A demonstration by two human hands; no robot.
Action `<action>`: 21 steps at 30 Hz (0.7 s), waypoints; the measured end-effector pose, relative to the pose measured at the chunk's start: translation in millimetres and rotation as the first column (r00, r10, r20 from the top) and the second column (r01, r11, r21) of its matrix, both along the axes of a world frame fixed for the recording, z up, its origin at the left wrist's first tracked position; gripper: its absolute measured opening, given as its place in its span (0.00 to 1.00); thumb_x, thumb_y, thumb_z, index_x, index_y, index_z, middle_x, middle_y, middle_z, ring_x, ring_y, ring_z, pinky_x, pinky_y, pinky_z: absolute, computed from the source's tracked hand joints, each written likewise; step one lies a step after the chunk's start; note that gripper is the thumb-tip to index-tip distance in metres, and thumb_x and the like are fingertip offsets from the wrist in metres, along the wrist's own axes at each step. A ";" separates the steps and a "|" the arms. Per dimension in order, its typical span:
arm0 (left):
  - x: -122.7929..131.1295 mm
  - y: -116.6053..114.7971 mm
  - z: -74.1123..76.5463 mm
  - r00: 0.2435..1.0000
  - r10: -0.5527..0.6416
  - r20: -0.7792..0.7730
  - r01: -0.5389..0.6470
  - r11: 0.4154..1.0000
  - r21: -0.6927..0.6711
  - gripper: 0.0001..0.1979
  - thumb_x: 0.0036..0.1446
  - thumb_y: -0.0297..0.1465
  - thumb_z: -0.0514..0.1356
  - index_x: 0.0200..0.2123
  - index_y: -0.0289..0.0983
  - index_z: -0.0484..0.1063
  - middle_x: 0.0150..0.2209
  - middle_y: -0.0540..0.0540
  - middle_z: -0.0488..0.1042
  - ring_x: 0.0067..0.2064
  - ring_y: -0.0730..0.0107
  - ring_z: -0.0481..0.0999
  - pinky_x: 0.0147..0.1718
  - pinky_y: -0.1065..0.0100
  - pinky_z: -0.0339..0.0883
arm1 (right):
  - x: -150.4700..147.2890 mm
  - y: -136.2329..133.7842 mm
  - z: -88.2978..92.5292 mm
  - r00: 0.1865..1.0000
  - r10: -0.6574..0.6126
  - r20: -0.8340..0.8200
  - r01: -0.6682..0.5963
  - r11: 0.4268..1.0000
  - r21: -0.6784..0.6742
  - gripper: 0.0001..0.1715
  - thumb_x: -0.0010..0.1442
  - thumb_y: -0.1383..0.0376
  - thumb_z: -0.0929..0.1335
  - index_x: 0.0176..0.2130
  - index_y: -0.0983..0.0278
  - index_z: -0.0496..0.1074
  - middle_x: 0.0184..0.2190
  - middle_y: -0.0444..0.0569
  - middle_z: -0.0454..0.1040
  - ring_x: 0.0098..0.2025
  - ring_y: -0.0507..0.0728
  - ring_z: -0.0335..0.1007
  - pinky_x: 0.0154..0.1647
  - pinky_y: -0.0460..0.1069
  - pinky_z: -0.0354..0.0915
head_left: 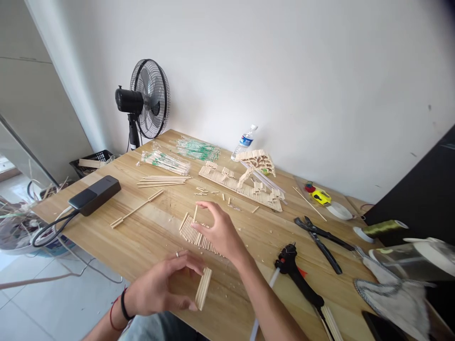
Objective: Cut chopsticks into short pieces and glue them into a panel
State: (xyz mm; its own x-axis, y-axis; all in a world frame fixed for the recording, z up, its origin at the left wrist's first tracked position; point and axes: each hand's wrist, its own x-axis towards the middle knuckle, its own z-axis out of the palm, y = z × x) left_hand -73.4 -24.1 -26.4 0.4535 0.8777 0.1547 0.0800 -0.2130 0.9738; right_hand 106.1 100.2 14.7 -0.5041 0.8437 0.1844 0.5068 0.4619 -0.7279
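Note:
My left hand (170,282) grips a small panel of short wooden sticks (204,289) by its ends, between thumb and fingers, near the table's front edge. Farther in, my right hand (218,229) pinches one short wooden stick (195,214), held upright between thumb and forefinger. Below and behind that hand lies a row of short wooden sticks (188,231) side by side, partly hidden by the hand. A few loose stick pieces (201,191) are scattered beyond it. At the back stands a model built of sticks (236,184), with a raised roof-like part (258,160).
A black glue gun (296,272) and pliers (316,239) lie on the right. Bagged sticks (165,161), long sticks (159,181) and a black power bank (95,194) are on the left. A water bottle (244,142) and fan (149,99) stand behind.

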 end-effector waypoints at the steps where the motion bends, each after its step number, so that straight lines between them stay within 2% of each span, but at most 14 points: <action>1: 1.4 -1.2 -0.2 0.999 0.015 -0.049 -0.014 0.999 0.032 0.22 0.56 0.37 0.76 0.51 0.41 0.76 0.56 0.40 0.80 0.56 0.53 0.79 0.57 0.55 0.72 | 13.3 -5.3 -0.1 0.998 -0.029 -0.050 0.028 1.000 -0.010 0.29 0.64 0.64 0.77 0.62 0.57 0.72 0.60 0.54 0.78 0.63 0.64 0.75 0.67 0.64 0.69; 3: 4.3 -3.8 -2.9 0.991 0.036 -0.127 -0.023 0.995 0.102 0.21 0.60 0.36 0.73 0.54 0.42 0.75 0.58 0.39 0.79 0.57 0.52 0.79 0.58 0.55 0.72 | 40.5 -19.3 -4.1 0.987 -0.083 -0.136 0.080 0.996 -0.029 0.27 0.65 0.63 0.76 0.61 0.56 0.73 0.61 0.54 0.78 0.64 0.66 0.75 0.68 0.66 0.69; 5: 6.8 -6.4 -8.1 0.981 0.055 -0.188 -0.021 0.984 0.179 0.23 0.61 0.35 0.71 0.58 0.43 0.73 0.59 0.39 0.78 0.58 0.52 0.79 0.58 0.55 0.73 | 65.8 -37.6 -12.8 0.970 -0.136 -0.200 0.115 0.987 -0.111 0.27 0.66 0.61 0.75 0.62 0.55 0.72 0.64 0.55 0.76 0.65 0.66 0.74 0.69 0.66 0.69; 10: 9.6 -12.2 -19.7 0.936 0.141 -0.321 -0.060 0.967 0.247 0.34 0.59 0.32 0.72 0.67 0.48 0.67 0.61 0.40 0.77 0.59 0.50 0.78 0.60 0.53 0.72 | 104.4 -91.1 -44.0 0.899 -0.236 -0.368 0.120 0.943 -0.311 0.27 0.65 0.58 0.77 0.61 0.53 0.74 0.66 0.53 0.75 0.66 0.65 0.75 0.68 0.60 0.72; 14: 8.1 -14.9 -17.7 0.922 0.145 -0.359 -0.075 0.976 0.203 0.44 0.59 0.32 0.73 0.73 0.53 0.59 0.63 0.43 0.77 0.60 0.50 0.78 0.62 0.54 0.72 | 105.8 -122.5 -61.8 0.858 -0.237 -0.457 0.074 0.935 -0.346 0.26 0.67 0.59 0.76 0.62 0.51 0.74 0.66 0.54 0.75 0.64 0.64 0.77 0.66 0.59 0.74; 17: 5.7 -15.6 -13.6 0.925 0.161 -0.343 -0.113 0.981 0.155 0.49 0.59 0.32 0.73 0.76 0.56 0.52 0.62 0.44 0.77 0.58 0.52 0.79 0.60 0.56 0.74 | 97.0 -133.0 -63.6 0.837 -0.223 -0.500 0.031 0.931 -0.363 0.27 0.67 0.61 0.76 0.63 0.49 0.74 0.66 0.52 0.75 0.64 0.64 0.78 0.66 0.58 0.74; 21: 4.0 -15.4 -12.5 0.948 0.186 -0.259 -0.163 0.981 0.107 0.52 0.60 0.37 0.74 0.77 0.56 0.47 0.58 0.43 0.78 0.52 0.56 0.81 0.56 0.59 0.76 | 88.2 -137.8 -62.1 0.844 -0.214 -0.492 0.026 0.933 -0.360 0.26 0.67 0.63 0.76 0.61 0.48 0.75 0.66 0.51 0.75 0.65 0.63 0.76 0.67 0.58 0.73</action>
State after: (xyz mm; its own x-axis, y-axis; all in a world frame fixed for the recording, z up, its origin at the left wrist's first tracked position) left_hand -69.4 -39.5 -38.9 0.3292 0.9360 0.1245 0.3775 -0.2513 0.8912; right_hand 194.3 -37.6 -47.4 -0.3043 0.9482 0.0908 0.0498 0.1110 -0.9926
